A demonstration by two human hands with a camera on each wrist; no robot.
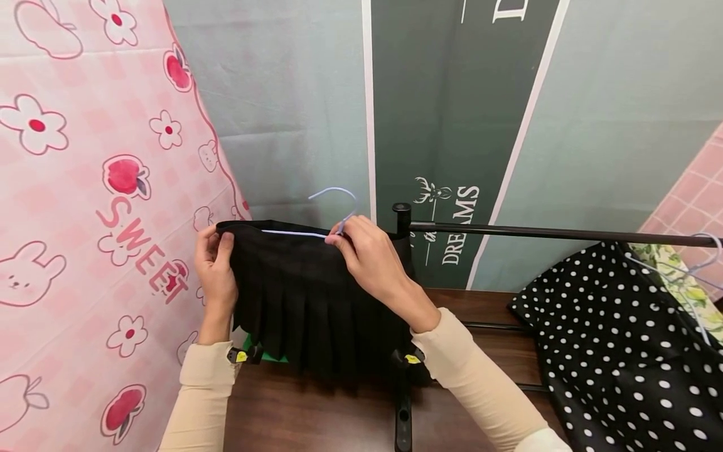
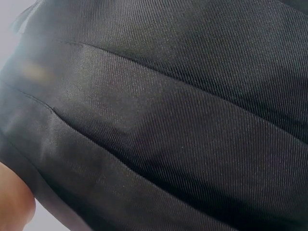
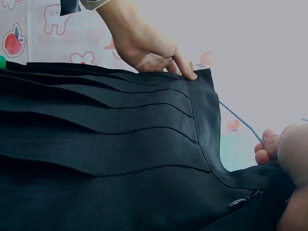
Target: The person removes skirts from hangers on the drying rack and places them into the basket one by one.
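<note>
A black pleated skirt (image 1: 316, 301) hangs between the two hands, waistband up. My left hand (image 1: 217, 276) pinches the waistband's left corner, thumb in front. A thin lavender wire hanger (image 1: 294, 233) lies partly inside the waist opening, its hook standing above. With thumb and fingers, my right hand (image 1: 375, 257) grips the hanger just below the hook. In the right wrist view the hanger's wire (image 3: 240, 119) runs from those fingers into the skirt, and a zipper pull (image 3: 238, 202) shows near the waistband. Skirt pleats (image 2: 159, 110) fill most of the left wrist view.
A black garment rack rail (image 1: 536, 232) extends right from its post (image 1: 402, 220). From it hangs a black polka-dot garment (image 1: 615, 333), with a floral garment (image 1: 655, 257) behind. A pink printed curtain (image 1: 124, 251) stands close on the left. Brown wooden surface (image 1: 316, 408) lies below.
</note>
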